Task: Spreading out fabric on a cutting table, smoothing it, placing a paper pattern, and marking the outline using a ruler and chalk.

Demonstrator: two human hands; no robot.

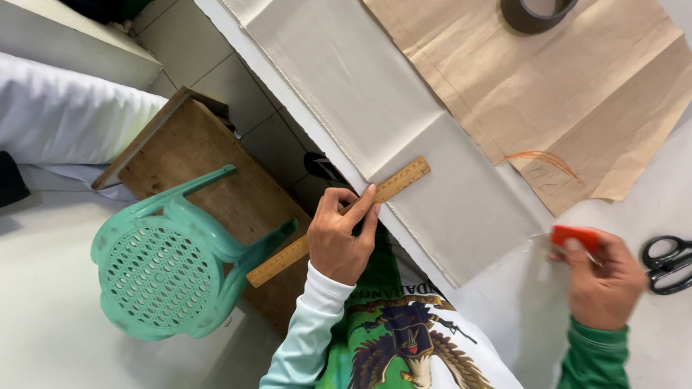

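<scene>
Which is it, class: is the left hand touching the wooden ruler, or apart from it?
Touching. The head view shows the left hand gripping the wooden ruler, fingers pressed onto it.

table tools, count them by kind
wooden ruler, held by the left hand: 1
red chalk block, in the right hand: 1
black scissors: 1
tape roll: 1
Total: 4

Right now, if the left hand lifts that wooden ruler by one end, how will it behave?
The wooden ruler looks thin and straight, so it would probably stay stiff. Likely light: the left hand pins it with its fingers alone. Half overhangs the table edge, so it may tip if released.
</scene>
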